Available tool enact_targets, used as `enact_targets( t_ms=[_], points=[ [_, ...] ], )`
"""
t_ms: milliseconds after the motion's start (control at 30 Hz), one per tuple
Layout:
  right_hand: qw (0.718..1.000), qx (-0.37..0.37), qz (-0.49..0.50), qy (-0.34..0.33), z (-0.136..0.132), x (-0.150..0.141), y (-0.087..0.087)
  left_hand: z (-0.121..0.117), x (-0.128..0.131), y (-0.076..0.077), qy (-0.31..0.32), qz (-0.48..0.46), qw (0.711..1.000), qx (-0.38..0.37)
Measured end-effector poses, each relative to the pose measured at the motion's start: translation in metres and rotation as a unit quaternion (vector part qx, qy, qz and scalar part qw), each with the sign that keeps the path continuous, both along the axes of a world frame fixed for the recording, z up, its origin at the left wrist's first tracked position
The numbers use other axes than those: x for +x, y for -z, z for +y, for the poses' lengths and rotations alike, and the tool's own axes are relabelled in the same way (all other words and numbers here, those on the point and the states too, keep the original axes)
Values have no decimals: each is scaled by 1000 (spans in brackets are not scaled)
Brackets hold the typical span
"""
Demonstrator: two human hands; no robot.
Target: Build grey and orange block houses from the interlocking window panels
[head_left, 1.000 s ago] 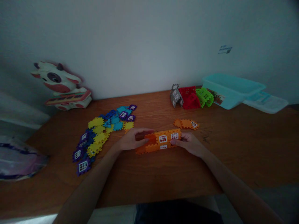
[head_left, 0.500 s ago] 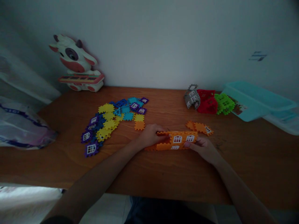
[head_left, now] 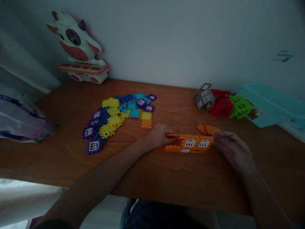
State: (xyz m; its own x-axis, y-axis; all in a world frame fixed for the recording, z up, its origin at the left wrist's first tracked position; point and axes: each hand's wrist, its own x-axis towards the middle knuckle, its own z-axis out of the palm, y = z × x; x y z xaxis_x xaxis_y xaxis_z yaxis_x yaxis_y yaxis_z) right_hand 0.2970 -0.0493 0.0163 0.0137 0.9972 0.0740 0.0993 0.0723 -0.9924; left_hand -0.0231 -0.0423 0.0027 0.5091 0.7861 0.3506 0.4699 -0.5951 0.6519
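1. Orange plastic panel strip lies on the wooden table, between both hands.
2. Left hand grips its left end narrowly; right hand at the right end, grip unclear.
3. Risk: uneven pulling could pop interlocked tabs apart.

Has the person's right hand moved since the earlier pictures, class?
Yes, rightward: the right hand, earlier below the red plastic tile house, now lies right of it.

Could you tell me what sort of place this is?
Probably a home play corner: a brown wooden table bears colourful interlocking plastic building tiles, a white cow-shaped toy keyboard, and a pale blue plastic storage box.
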Motion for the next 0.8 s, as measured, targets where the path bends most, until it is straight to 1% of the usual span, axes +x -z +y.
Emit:
enact_targets(
  t_ms=[100, 200, 267, 300, 367, 433, 500, 567, 700, 800],
  points=[
    [993, 25, -119, 12, -4, -9, -8, 0, 0, 1, -7, 2, 1000, 10],
    [976, 90, -198, 15, -7, -21, -25, -1, 0, 1, -6, -7, 1000, 20],
    [953, 158, -256, -23, -8, -31, -40, -1, 0, 1, -2, -21, 1000, 23],
    [941, 183, -280, -54, -10, -38, -47, -1, 0, 0, 2, -27, 999, 23],
    [916, 214, -319, -116, -12, -53, -59, -2, 0, -1, 12, -36, 999, 18],
    [902, 223, -337, -150, -14, -68, -66, -2, 1, -1, 15, -39, 999, 14],
    [902, 218, -331, -172, -14, -79, -66, -3, 1, 0, 13, -34, 999, 11],
    [904, 213, -322, -185, -14, -85, -64, -3, 0, 0, 6, -26, 1000, 11],
    [912, 219, -297, -180, -13, -86, -56, -3, 0, 1, 17, -40, 999, 7],
    [922, 214, -274, -174, -12, -86, -55, -2, 0, 2, 15, -38, 999, 0]
  ],
)
